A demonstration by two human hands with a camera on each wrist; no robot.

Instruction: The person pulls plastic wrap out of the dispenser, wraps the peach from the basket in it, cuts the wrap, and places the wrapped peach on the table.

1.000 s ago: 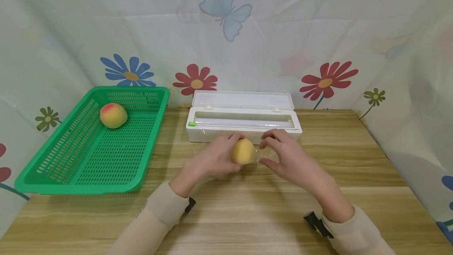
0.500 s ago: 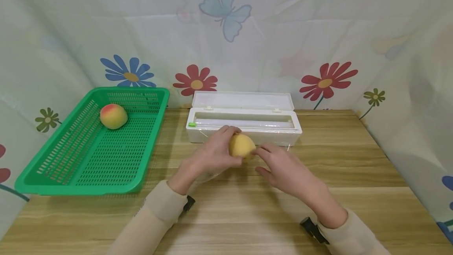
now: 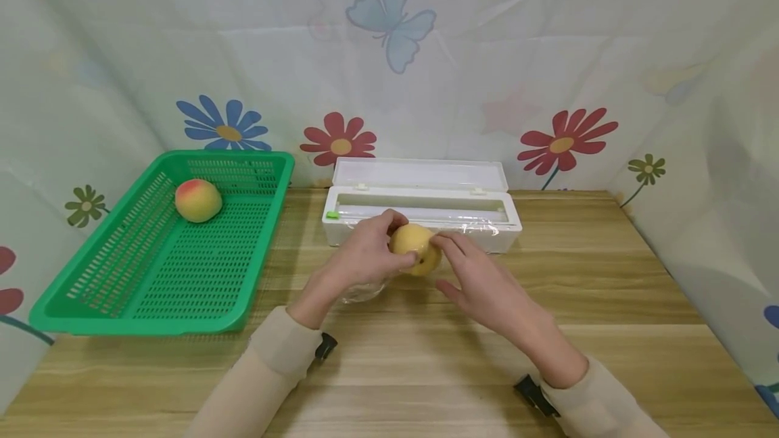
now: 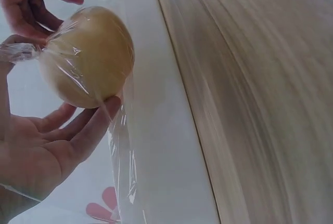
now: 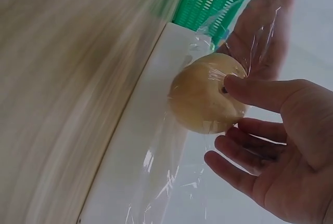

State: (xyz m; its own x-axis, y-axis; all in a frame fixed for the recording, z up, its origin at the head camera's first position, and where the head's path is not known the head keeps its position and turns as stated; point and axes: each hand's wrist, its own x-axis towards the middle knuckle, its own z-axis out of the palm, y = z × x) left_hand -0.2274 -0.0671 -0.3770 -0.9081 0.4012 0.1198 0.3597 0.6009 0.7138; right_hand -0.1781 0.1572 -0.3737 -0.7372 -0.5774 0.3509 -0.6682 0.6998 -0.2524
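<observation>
A yellow peach [image 3: 411, 239] is held above the table in front of the white box, clear film [image 4: 73, 73] stretched over it. My left hand [image 3: 366, 253] grips the peach from the left, thumb in front and fingers behind. On its right side, my right hand [image 3: 487, 282] touches the peach and film with its fingertips; in the right wrist view the thumb [image 5: 260, 93] lies near the dark stem end and the other fingers are loosely bent. Loose film [image 3: 364, 292] hangs below my left hand, and more film trails along the box front.
The white film box [image 3: 502, 238] stands at the back of the table with its lid up, a film roll [image 3: 365, 212] inside and a green slider at its left. A green basket [image 3: 242, 289] at the left holds another peach [image 3: 198, 201]. A patterned cloth hangs behind.
The left hand has raised and turned the peach slightly toward the box, showing its dark stem end. My right hand has moved left onto the peach, and film now gathers below the left hand.
</observation>
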